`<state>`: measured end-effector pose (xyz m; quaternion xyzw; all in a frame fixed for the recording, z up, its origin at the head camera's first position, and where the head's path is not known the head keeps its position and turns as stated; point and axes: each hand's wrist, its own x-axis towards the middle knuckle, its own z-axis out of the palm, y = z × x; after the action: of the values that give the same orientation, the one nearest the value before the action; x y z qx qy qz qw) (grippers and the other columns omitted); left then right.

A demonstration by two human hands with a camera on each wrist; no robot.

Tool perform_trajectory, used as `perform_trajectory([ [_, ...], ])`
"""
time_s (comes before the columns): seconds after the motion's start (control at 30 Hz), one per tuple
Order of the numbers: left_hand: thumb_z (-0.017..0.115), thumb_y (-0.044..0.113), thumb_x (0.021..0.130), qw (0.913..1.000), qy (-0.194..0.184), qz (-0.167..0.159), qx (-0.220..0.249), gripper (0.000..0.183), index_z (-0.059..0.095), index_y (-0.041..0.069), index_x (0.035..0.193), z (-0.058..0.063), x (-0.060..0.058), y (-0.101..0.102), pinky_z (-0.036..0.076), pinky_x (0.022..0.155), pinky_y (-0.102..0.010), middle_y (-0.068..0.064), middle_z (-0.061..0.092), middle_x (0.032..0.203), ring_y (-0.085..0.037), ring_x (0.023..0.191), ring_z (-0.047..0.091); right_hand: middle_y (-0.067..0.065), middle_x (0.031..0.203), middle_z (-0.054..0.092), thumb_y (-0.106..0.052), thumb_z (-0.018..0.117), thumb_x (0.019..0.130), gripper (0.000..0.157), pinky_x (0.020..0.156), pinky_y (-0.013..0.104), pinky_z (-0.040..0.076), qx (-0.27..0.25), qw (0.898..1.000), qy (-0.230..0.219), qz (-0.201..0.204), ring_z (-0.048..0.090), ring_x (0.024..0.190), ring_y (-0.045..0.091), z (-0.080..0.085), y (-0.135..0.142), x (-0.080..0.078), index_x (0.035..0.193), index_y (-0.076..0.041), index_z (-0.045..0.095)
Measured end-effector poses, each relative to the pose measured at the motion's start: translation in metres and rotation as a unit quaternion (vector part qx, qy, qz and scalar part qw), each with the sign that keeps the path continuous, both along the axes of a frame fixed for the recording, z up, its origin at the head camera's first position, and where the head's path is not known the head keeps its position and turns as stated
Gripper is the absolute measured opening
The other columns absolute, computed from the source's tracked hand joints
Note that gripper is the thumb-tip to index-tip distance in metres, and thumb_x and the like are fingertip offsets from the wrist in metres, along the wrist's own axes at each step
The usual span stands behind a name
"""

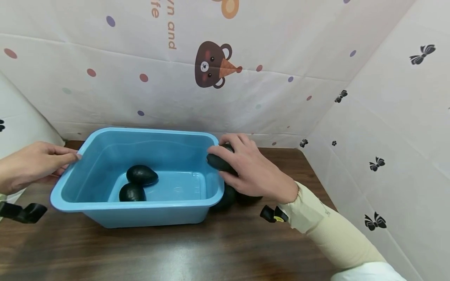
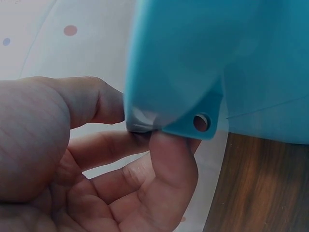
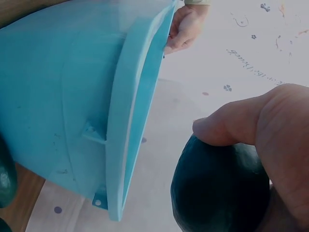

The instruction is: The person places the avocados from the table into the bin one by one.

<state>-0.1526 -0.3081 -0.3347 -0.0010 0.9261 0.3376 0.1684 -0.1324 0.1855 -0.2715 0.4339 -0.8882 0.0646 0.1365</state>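
A light blue plastic tub (image 1: pixel 151 207) stands on the dark wooden table, and two dark avocados (image 1: pixel 142 175) lie inside it toward the left. At the tub's left end my left hand (image 1: pixel 36 164) pinches the rim; in the left wrist view the thumb and curled fingers (image 2: pixel 174 164) hold the edge near a small holed tab. My right hand (image 1: pixel 251 168) grips another dark avocado (image 3: pixel 217 188) beside the right rim, at about rim height. Partly hidden under that hand, more avocados (image 1: pixel 225 199) rest on the table against the tub's right side.
A white printed cloth (image 1: pixel 168 97) with dots and a bear hangs behind the tub. Another white sheet with black bows (image 1: pixel 377 164) closes off the right side. Brown tabletop (image 1: pixel 211 249) extends in front of the tub.
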Motion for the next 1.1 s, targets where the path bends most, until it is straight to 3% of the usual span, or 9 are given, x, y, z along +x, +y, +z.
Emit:
perform_trajectory([
  [0.63,0.037,0.037,0.114,1.0000,0.001,0.000,0.007,0.068,0.036,-0.024,0.144,-0.002,-0.001,-0.002,0.067,0.073,-0.048,-0.009,0.071,0.087,-0.022,0.077,0.072,0.009,0.137,0.053,-0.023,0.072,0.097,0.046,0.099,0.049,0.049,0.007,0.999,-0.023,0.022,0.046,0.126,0.028,0.011,-0.033,-0.014,0.141,-0.020,0.059],
  [1.1,0.037,0.031,0.115,1.0000,0.006,-0.005,-0.002,0.064,0.036,-0.026,0.143,0.008,0.004,0.004,0.067,0.074,-0.049,-0.011,0.072,0.091,-0.021,0.077,0.071,0.007,0.139,0.051,-0.026,0.074,0.097,0.048,0.106,0.049,0.045,0.016,0.997,-0.054,0.044,0.042,0.132,0.028,0.017,-0.053,-0.025,0.143,-0.023,0.059],
])
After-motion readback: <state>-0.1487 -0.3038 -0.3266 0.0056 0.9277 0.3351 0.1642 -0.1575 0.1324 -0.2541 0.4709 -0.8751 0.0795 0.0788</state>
